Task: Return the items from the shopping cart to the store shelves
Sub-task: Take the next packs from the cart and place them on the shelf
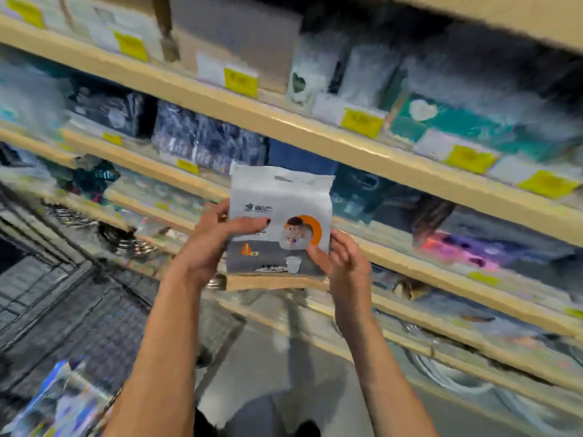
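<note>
A white and grey plastic pack (pixel 280 197) with a cartoon picture in an orange ring is held upright in front of the store shelves (pixel 315 127). My left hand (pixel 214 244) grips its left side, thumb across the front. My right hand (pixel 344 263) holds its lower right corner. The pack hangs in the air before the middle shelf rows, apart from them. The shopping cart (pixel 79 326), a dark wire basket, sits at the lower left.
Beige shelf boards run diagonally, with yellow price tags (pixel 361 121) and blurred dark, teal and white packages. A blue shiny package (pixel 60 395) lies in the cart. Grey floor (pixel 268 357) shows below between my arms.
</note>
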The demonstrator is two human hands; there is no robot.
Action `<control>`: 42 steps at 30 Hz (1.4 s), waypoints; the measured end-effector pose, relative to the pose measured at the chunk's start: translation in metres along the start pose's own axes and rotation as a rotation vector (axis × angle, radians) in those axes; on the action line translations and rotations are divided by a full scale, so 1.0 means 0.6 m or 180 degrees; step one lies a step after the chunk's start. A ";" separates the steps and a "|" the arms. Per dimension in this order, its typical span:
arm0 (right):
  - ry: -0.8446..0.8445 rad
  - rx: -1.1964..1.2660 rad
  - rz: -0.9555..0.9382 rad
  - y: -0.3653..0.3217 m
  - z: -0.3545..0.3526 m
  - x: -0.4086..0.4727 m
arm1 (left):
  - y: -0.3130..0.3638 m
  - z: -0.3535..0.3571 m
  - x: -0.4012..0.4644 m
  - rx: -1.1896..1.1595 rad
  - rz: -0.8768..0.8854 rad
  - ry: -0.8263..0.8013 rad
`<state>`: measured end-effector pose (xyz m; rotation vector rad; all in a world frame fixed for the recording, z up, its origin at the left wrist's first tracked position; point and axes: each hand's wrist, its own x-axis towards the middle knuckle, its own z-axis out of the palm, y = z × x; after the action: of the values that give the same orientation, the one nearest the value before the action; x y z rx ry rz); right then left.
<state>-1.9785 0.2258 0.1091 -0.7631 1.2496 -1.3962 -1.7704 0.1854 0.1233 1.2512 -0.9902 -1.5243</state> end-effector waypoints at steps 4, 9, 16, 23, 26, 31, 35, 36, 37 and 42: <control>-0.0086 -0.0605 -0.0239 -0.045 -0.132 0.019 | -0.013 0.139 0.039 -0.0009 -0.0139 -0.0341; 0.0620 -0.0821 -0.0321 -0.039 -0.238 0.039 | -0.020 0.250 0.066 0.0602 -0.0050 -0.0743; 0.1341 -0.1216 -0.1044 -0.049 -0.253 0.086 | -0.008 0.313 0.144 0.1497 0.0566 -0.0838; 0.1490 -0.1525 -0.1240 -0.084 -0.220 0.143 | -0.018 0.306 0.169 0.1329 0.0770 0.0267; 0.1563 -0.1405 -0.1193 -0.091 -0.229 0.143 | -0.017 0.325 0.160 0.1385 0.1003 0.0380; 0.1736 -0.1588 -0.1211 -0.092 -0.234 0.140 | -0.037 0.347 0.151 0.1106 0.1028 0.0423; 0.1942 -0.2123 -0.1012 -0.088 -0.222 0.148 | -0.039 0.354 0.165 0.1403 0.1330 0.0299; 0.2066 -0.2406 -0.0877 -0.086 -0.218 0.149 | -0.044 0.356 0.168 0.1590 0.1413 0.0245; 0.2215 -0.2700 -0.0703 -0.084 -0.213 0.148 | -0.050 0.359 0.166 0.1791 0.1475 0.0228; 0.2315 -0.3054 -0.0508 -0.069 -0.202 0.144 | -0.089 0.360 0.129 0.2482 0.2282 0.0695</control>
<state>-2.1231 0.1720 0.1027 -1.0269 2.5623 -1.1846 -1.9976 0.1338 0.0879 1.3068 -1.7259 -0.4291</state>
